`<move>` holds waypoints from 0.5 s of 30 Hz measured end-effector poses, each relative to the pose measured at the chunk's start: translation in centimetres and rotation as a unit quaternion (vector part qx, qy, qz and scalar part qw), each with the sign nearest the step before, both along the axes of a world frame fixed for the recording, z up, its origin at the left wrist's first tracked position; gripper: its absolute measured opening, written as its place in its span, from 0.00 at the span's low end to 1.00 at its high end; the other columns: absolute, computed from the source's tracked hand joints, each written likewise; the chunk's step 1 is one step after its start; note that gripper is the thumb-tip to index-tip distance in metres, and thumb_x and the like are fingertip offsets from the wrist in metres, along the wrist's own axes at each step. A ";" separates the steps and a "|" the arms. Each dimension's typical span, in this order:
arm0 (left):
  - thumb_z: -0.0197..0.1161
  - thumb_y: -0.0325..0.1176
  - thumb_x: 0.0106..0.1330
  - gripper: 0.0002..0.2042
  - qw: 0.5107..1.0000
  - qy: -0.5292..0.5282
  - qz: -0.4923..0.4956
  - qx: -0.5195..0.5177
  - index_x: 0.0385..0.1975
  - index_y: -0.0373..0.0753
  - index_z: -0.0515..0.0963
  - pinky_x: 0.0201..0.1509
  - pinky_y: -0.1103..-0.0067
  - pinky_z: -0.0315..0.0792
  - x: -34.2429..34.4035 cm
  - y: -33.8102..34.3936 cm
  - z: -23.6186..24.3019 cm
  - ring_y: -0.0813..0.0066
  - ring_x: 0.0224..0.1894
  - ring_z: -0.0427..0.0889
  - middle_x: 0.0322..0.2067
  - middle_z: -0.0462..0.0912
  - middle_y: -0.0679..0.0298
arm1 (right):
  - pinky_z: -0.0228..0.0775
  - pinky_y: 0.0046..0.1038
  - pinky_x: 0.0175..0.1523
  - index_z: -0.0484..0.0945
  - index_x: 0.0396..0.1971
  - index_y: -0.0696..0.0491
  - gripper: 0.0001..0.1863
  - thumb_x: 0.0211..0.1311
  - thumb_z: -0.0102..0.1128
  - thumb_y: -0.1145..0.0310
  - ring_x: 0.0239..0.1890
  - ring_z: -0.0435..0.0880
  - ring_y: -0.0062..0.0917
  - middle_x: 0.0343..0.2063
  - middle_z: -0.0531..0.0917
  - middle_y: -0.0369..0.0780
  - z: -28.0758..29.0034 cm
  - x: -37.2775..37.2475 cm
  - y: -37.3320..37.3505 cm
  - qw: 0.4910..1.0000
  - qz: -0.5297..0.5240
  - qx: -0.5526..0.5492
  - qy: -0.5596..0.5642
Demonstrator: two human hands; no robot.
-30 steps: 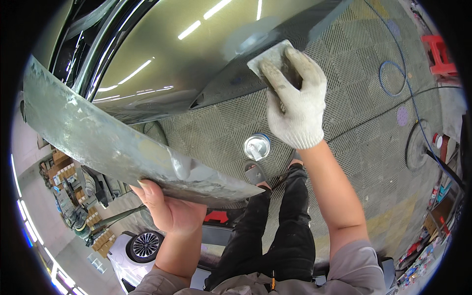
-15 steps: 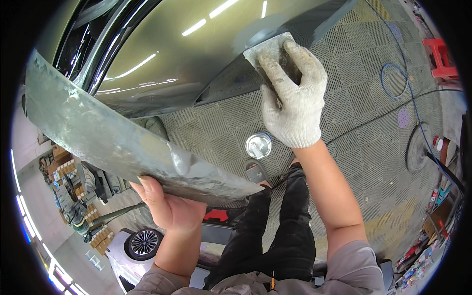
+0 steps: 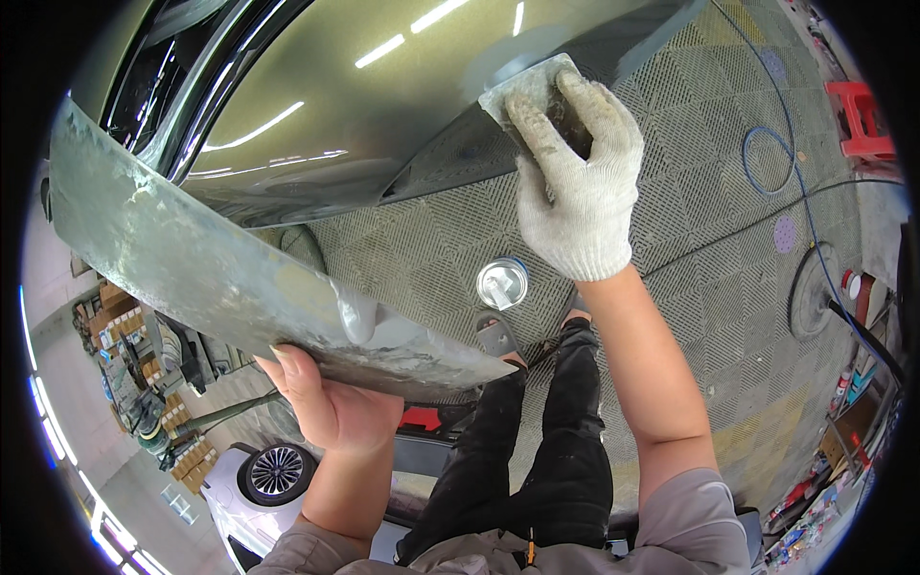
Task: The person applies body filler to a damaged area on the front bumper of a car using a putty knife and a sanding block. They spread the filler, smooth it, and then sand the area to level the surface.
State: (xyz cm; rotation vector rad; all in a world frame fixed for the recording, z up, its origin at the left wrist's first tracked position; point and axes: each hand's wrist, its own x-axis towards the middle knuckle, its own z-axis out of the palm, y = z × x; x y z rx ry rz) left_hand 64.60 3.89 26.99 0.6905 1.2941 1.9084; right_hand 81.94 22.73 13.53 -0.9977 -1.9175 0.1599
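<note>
The right hand (image 3: 575, 182), in a white knit glove, is raised toward 1 o'clock with the forearm going up straight from the lower edge. Its fingers are bent and closed over a small flat spreader (image 3: 525, 88), which they press against the glossy dark car panel (image 3: 383, 105). The pale edge of the spreader shows at 11 o'clock from the glove, and it lies flat on the panel surface.

The left hand (image 3: 331, 407) is bare and sits at about 7 o'clock. The palm is turned upward, the wrist is bent back, and the fingers are curled closed around the lower edge of a long mixing board (image 3: 220, 278). This board is grey-green and smeared with dried filler; it runs from 9 o'clock toward the centre and tilts down to the right. A small heap of pale filler (image 3: 356, 316) rests on it, just above the left fingers.

On the grid floor (image 3: 709, 240), between the two arms, stands a round metal can (image 3: 502, 284). At 3 o'clock a blue hose (image 3: 767, 158) makes a loop on the floor, and a red stool (image 3: 860, 117) stands at 2 o'clock.
</note>
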 end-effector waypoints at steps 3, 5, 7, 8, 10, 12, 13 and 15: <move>0.51 0.46 0.92 0.23 1.000 -0.007 -0.024 0.010 0.76 0.40 0.72 0.72 0.63 0.77 -0.1 0.1 0.1 0.64 0.63 0.85 0.65 0.85 0.60 | 0.73 0.55 0.75 0.90 0.67 0.43 0.38 0.51 0.79 0.79 0.71 0.78 0.54 0.71 0.78 0.52 -0.2 -0.1 0.0 1.000 -0.004 0.005 0.003; 0.51 0.47 0.92 0.23 1.000 -0.007 -0.029 0.006 0.76 0.40 0.72 0.72 0.62 0.77 -0.1 0.1 0.1 0.64 0.63 0.85 0.64 0.86 0.60 | 0.73 0.55 0.75 0.90 0.67 0.43 0.38 0.51 0.79 0.79 0.71 0.78 0.54 0.70 0.78 0.52 -0.4 -0.3 -0.1 1.000 -0.005 0.010 0.014; 0.51 0.47 0.92 0.24 1.000 -0.006 -0.027 0.001 0.76 0.40 0.72 0.71 0.62 0.77 -0.1 0.1 0.1 0.63 0.62 0.86 0.64 0.86 0.60 | 0.75 0.56 0.72 0.89 0.66 0.42 0.38 0.49 0.77 0.79 0.70 0.78 0.56 0.69 0.79 0.52 -0.7 -0.4 -0.1 1.000 -0.008 0.015 0.022; 0.51 0.48 0.91 0.24 1.000 -0.004 -0.022 -0.003 0.76 0.40 0.72 0.71 0.62 0.78 -0.1 0.1 0.1 0.63 0.62 0.86 0.64 0.86 0.59 | 0.76 0.57 0.71 0.89 0.65 0.41 0.39 0.48 0.76 0.79 0.69 0.78 0.57 0.68 0.79 0.51 -0.8 -0.4 -0.1 1.000 -0.008 0.001 0.023; 0.51 0.48 0.91 0.24 1.000 -0.006 -0.013 -0.007 0.76 0.39 0.72 0.71 0.62 0.78 -0.1 0.1 0.0 0.63 0.62 0.86 0.64 0.86 0.59 | 0.77 0.57 0.69 0.89 0.65 0.41 0.38 0.48 0.77 0.79 0.69 0.79 0.57 0.68 0.79 0.51 -1.1 -0.4 -0.2 1.000 -0.011 0.002 0.017; 0.51 0.48 0.91 0.24 1.000 -0.013 -0.017 0.004 0.76 0.39 0.72 0.70 0.62 0.78 -0.1 0.1 0.0 0.63 0.62 0.86 0.63 0.86 0.59 | 0.78 0.56 0.68 0.89 0.64 0.41 0.38 0.48 0.77 0.79 0.68 0.79 0.57 0.68 0.79 0.52 -1.3 -0.2 -0.2 1.000 -0.007 -0.006 0.009; 0.51 0.48 0.91 0.24 1.000 -0.010 -0.010 -0.009 0.76 0.39 0.72 0.70 0.62 0.78 -0.1 0.1 0.0 0.62 0.62 0.86 0.63 0.86 0.59 | 0.78 0.56 0.68 0.89 0.64 0.42 0.37 0.48 0.76 0.80 0.67 0.80 0.57 0.68 0.79 0.52 -1.2 -0.1 -0.2 1.000 -0.003 -0.007 0.007; 0.50 0.47 0.91 0.24 1.000 -0.005 -0.024 -0.006 0.76 0.39 0.72 0.70 0.62 0.78 -0.1 0.1 -0.1 0.62 0.61 0.86 0.63 0.86 0.59 | 0.79 0.55 0.67 0.89 0.64 0.43 0.37 0.48 0.77 0.79 0.66 0.80 0.56 0.67 0.79 0.54 -0.8 0.2 -0.4 1.000 0.001 -0.006 0.010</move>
